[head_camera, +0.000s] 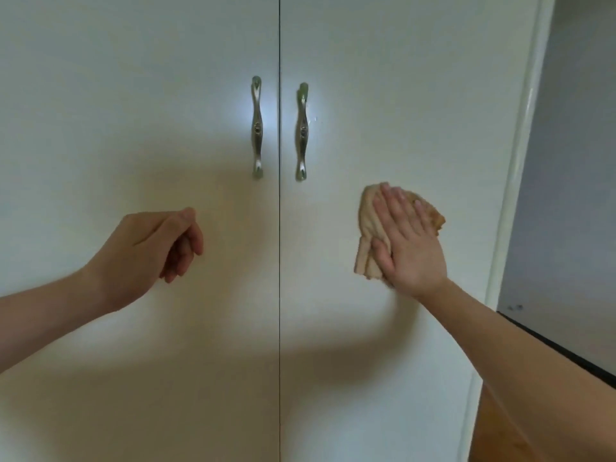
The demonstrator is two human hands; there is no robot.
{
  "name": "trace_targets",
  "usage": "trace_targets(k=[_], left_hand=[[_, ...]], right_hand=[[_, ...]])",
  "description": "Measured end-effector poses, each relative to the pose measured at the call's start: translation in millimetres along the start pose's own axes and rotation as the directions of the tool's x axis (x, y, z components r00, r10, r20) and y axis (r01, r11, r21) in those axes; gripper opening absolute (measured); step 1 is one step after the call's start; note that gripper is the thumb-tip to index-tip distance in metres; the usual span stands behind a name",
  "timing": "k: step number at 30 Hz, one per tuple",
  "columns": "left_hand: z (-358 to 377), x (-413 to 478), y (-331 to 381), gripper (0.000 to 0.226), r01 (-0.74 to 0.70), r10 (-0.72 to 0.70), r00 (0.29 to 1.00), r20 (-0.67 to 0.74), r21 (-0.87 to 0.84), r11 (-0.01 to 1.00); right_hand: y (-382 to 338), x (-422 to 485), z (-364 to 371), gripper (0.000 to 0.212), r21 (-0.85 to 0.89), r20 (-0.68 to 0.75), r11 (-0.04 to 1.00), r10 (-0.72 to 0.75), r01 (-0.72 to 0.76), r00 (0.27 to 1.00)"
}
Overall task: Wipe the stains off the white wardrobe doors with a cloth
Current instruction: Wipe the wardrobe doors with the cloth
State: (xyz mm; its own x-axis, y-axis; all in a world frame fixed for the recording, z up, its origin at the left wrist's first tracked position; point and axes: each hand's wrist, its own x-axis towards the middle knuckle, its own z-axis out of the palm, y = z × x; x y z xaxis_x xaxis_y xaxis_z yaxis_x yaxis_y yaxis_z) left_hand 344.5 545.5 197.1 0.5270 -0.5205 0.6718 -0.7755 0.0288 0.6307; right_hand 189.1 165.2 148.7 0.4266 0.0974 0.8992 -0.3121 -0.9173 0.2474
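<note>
Two white wardrobe doors fill the view, the left door (133, 95) and the right door (416, 95), meeting at a dark vertical seam. My right hand (408, 245) lies flat on a crumpled beige cloth (366, 221), pressing it against the right door below its handle. My left hand (156, 248) hovers in front of the left door with its fingers loosely curled and nothing in it. A few small specks show on the right door just right of its handle, near the top.
Each door carries a curved metal handle, the left handle (256, 128) and the right handle (302, 131), beside the seam. The wardrobe's white side trim (520, 161) runs down the right. Beyond it are a grey wall (573, 161) and a wooden floor (493, 438).
</note>
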Motion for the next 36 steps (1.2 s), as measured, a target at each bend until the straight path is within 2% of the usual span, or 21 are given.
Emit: trace_targets(k=[2,4,7,8,9,11,12,13,14,16,18,20,22,24,26,27,30,31,32,34,36], left_hand=[[13.3,5.6,4.3,0.052,-0.01,0.01,1.0,0.013,0.032,0.999],[23.7,12.1,4.3,0.053,-0.005,0.006,1.0,-0.025,0.063,0.998],[40.8,18.9,1.7,0.053,0.024,-0.016,0.996,-0.087,0.093,0.995],[53.7,22.2,2.1,0.052,0.029,-0.021,0.996,-0.092,0.095,0.995],[58.5,23.2,2.1,0.052,0.036,-0.027,0.995,-0.101,0.091,0.995],[70.0,24.5,6.0,0.052,0.029,-0.021,0.996,-0.09,0.089,0.996],[80.5,25.4,10.1,0.052,0.018,-0.012,0.998,-0.066,0.092,0.996],[90.8,26.2,14.6,0.052,0.006,-0.003,0.999,-0.033,0.097,0.995],[101.2,26.1,18.4,0.052,-0.003,0.003,1.0,-0.003,0.1,0.995],[118.3,25.8,23.2,0.052,-0.012,0.008,0.999,0.044,0.1,0.995],[133.2,26.7,25.4,0.052,-0.007,-0.001,0.996,0.086,0.1,0.995],[146.2,28.9,26.0,0.053,-0.005,-0.007,0.992,0.127,0.094,0.996],[153.5,30.5,24.8,0.054,-0.005,-0.005,0.992,0.129,0.078,0.997],[154.3,31.9,22.9,0.055,-0.003,-0.004,0.994,0.112,0.067,0.998],[148.1,30.6,20.2,0.054,0.016,-0.019,0.997,0.077,0.038,0.999],[143.1,29.1,19.2,0.054,0.032,-0.033,0.998,0.062,0.017,0.999],[122.3,23.5,15.2,0.054,0.069,-0.068,0.997,0.025,-0.018,0.997],[114.4,21.7,14.5,0.054,0.071,-0.071,0.997,0.01,-0.024,0.997],[105.3,19.9,13.3,0.054,0.076,-0.077,0.997,-0.013,-0.036,0.996],[88.4,15.8,8.9,0.054,0.091,-0.095,0.994,-0.056,-0.075,0.993],[75.4,9.7,1.2,0.055,0.109,-0.117,0.99,-0.076,-0.097,0.989]], right_hand=[[34.2,-15.6,-4.3,0.065,0.066,-0.027,0.948,0.313,-0.31,0.949],[40.8,-20.1,-1.8,0.065,0.173,-0.073,0.827,0.552,-0.535,0.831],[6.1,5.5,6.3,0.067,0.333,-0.121,0.636,0.761,-0.696,0.637],[-6.7,11.9,7.8,0.068,0.348,-0.121,0.619,0.774,-0.704,0.621],[-27.0,19.3,11.3,0.069,0.335,-0.122,0.665,0.733,-0.667,0.669],[-63.0,17.5,22.2,0.073,0.257,-0.101,0.85,0.498,-0.461,0.861],[-72.6,10.5,26.1,0.073,0.204,-0.079,0.936,0.306,-0.285,0.949],[-75.1,3.1,28.6,0.071,0.161,-0.049,0.985,0.074,-0.065,0.996],[-67.9,-3.5,29.5,0.068,0.136,-0.01,0.976,-0.17,0.17,0.985],[-34.8,-11.5,25.6,0.066,0.099,0.079,0.851,-0.523,0.515,0.849],[13.1,-17.9,19.7,0.065,0.042,0.154,0.79,-0.61,0.611,0.778],[69.1,-31.1,11.3,0.065,-0.043,0.151,0.879,-0.465,0.475,0.873],[121.3,-50.6,-0.1,0.066,-0.028,0.078,0.985,-0.169,0.172,0.983],[147.0,-66.4,-8.4,0.067,0.033,0.036,0.991,0.13,-0.131,0.991],[136.4,-63.9,-2.7,0.07,0.123,-0.013,0.935,0.337,-0.333,0.942],[118.3,-51.9,1.2,0.071,0.196,-0.058,0.875,0.46,-0.442,0.886],[51.3,10.9,3.7,0.074,0.397,-0.112,0.554,0.82,-0.732,0.561],[33.1,32.6,1.5,0.074,0.413,-0.114,0.512,0.85,-0.753,0.515],[15.8,52.1,-1.0,0.074,0.404,-0.116,0.541,0.83,-0.738,0.545],[-19.3,74.3,0.0,0.076,0.325,-0.167,0.719,0.682,-0.614,0.711],[-62.9,72.8,9.9,0.077,0.222,-0.175,0.888,0.442,-0.402,0.88]])
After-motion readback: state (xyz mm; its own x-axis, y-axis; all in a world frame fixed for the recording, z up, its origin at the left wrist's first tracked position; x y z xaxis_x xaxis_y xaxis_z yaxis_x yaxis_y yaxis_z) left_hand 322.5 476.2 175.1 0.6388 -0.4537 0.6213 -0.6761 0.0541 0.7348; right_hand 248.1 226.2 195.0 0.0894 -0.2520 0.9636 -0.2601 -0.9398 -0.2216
